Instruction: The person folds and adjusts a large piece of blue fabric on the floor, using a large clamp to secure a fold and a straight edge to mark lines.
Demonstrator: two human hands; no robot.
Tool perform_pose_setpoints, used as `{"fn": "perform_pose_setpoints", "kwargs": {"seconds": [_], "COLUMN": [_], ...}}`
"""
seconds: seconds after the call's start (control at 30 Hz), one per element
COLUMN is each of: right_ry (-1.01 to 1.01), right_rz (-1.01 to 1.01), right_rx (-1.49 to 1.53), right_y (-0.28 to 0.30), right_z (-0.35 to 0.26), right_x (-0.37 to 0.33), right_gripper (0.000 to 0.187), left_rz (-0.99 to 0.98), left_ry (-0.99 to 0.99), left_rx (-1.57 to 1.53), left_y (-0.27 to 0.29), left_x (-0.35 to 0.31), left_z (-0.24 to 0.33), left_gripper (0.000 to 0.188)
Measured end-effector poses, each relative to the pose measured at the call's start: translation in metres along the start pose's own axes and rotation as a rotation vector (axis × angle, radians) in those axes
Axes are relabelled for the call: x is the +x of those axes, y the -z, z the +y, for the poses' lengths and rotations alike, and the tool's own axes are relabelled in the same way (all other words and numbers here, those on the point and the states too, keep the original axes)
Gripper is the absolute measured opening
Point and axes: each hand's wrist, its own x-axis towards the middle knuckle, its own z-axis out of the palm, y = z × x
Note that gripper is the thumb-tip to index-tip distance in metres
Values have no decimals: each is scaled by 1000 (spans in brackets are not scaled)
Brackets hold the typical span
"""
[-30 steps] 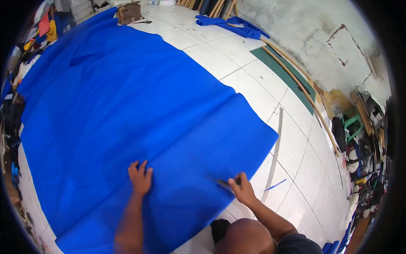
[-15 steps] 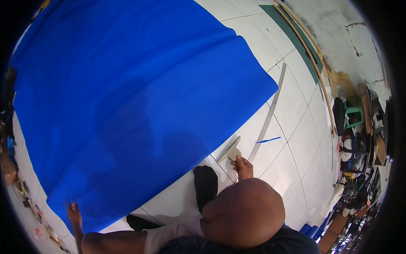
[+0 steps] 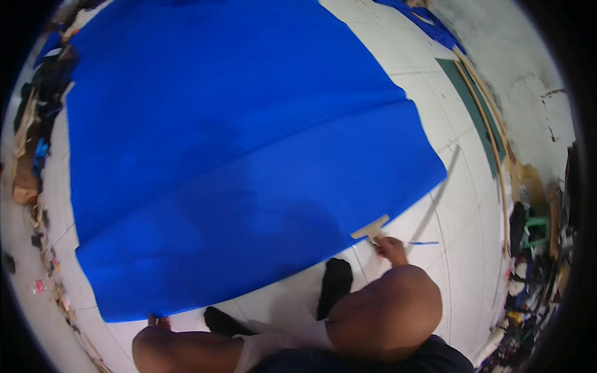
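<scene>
Facing blue cloth (image 3: 280, 168) on white tiles (image 3: 404, 57), with green mat (image 3: 465, 93) rightward; half hiding left hand (image 3: 158, 322) at the cloth's near edge behind left knee (image 3: 151, 348), leaving its opening and hold unclear. Clasping beige scraper (image 3: 370, 229) along that edge in curled right hand (image 3: 392, 250).

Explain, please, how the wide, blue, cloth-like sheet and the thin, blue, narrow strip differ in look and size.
Size: the wide, blue, cloth-like sheet covers much of the picture; the thin, blue, narrow strip is tiny.
Shape: the sheet is broad, with a long slanting crease; the strip is a short line.
Both are blue and lie on the white tiled floor.
</scene>
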Motion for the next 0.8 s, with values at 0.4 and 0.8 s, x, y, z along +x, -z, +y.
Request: {"fn": "perform_pose_setpoints", "kwargs": {"seconds": [0.4,0.8], "right_ry": [259,762], "right_rz": [128,122], "right_rx": [661,221], "right_y": [18,-48], "right_z": [-88,-343], "right_x": [-19,20], "right_gripper": [41,37], "left_rz": [23,-42], "left_ry": [-142,-463], "left_rx": [-176,-465], "left_y": [49,-73], "left_x": [-71,34], "left_z": [55,310], "left_gripper": [34,28]}}
